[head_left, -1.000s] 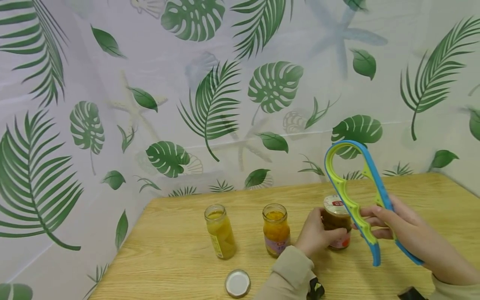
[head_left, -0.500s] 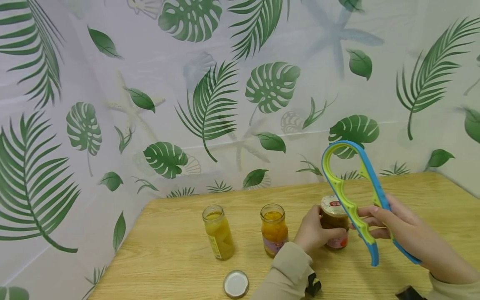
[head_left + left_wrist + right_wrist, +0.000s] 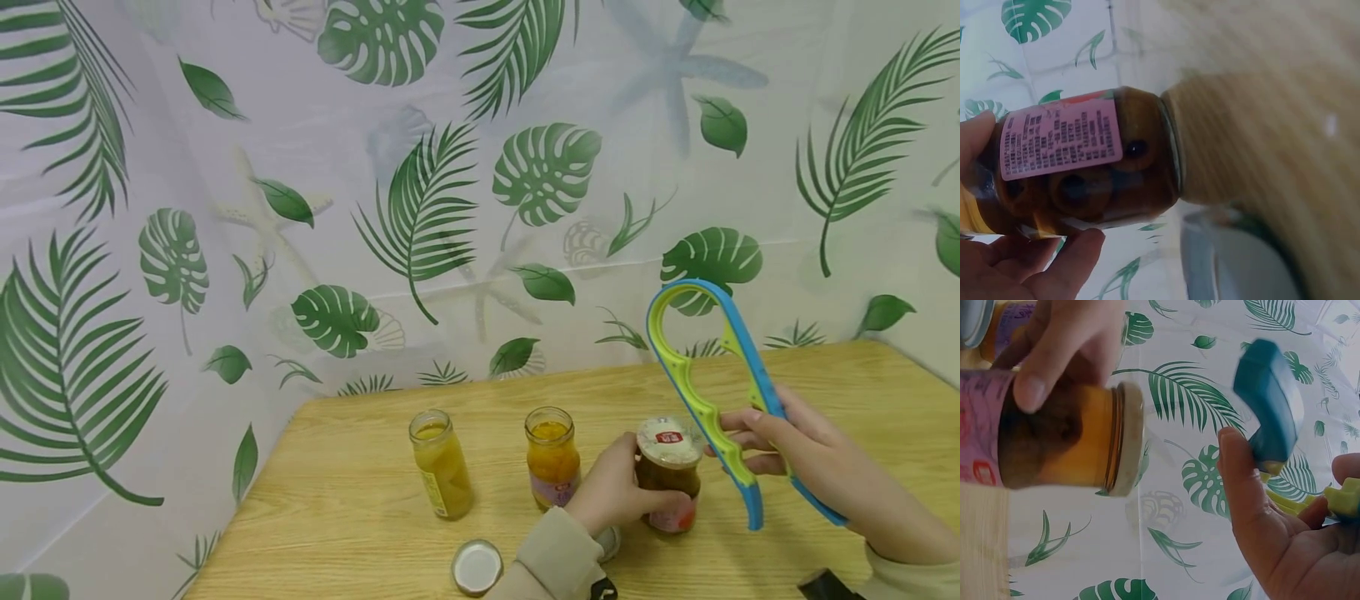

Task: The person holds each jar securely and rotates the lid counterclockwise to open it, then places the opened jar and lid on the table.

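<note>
The left hand point(image 3: 611, 492) is wrapped around the lidded jar point(image 3: 669, 475), fingers curled round the glass at the front and thumb behind, so the jar sits just to the right of the palm. The jar is at the middle of the wooden table point(image 3: 360, 508); whether its base rests on the wood or is held just above it cannot be told (the left wrist view shows the base close against the table). Its long axis runs nearly upright, white lid point(image 3: 670, 437) upward and tipped a little toward the camera.

The right hand point(image 3: 795, 458) grips the jar opener point(image 3: 708, 400) by its two handles, fingers curled over the blue outer handle and around the green inner one. The opener is in the air just right of the jar, its lower green edge close beside the lid. Its long axis slants: the big round loop points up and to the left, the handle ends down and to the right.

Left of the held jar stand two open jars point(image 3: 551, 458) point(image 3: 441, 462) with yellow contents, and a loose lid point(image 3: 476, 567) lies near the table's front edge.
</note>
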A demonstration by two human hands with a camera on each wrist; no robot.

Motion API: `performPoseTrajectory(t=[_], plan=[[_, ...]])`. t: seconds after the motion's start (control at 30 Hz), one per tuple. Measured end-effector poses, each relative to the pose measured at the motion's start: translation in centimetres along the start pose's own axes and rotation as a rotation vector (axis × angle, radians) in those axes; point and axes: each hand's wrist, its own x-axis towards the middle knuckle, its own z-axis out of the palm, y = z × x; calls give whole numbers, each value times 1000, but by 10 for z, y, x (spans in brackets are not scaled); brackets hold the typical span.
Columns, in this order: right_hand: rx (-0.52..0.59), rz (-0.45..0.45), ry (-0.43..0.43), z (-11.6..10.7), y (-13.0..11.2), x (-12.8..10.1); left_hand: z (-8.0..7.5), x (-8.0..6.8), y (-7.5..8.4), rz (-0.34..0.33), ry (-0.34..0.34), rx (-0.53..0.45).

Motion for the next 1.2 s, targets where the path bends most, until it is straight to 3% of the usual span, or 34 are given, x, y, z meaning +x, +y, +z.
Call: performPoseTrajectory(t=[0.2, 0.4, 0.7, 0.9, 1.1, 1.2], plan=[[17, -4, 1, 1, 1, 1, -11, -21, -4, 46, -80, -3], [8, -22, -6, 2, 2, 2, -21, -41, -7, 115, -113, 55], [-77, -25, 9, 6, 0, 1, -34, -65, -10, 121, -204, -40], [-121, -86, 12, 9, 0, 2, -40, -71, -11, 145, -268, -103], [-212, -95, 71, 12, -1, 0, -38, -68, -11, 229, -311, -196], [-286, -80, 131, 14, -5, -1, -37, -69, -12, 200, -287, -193]])
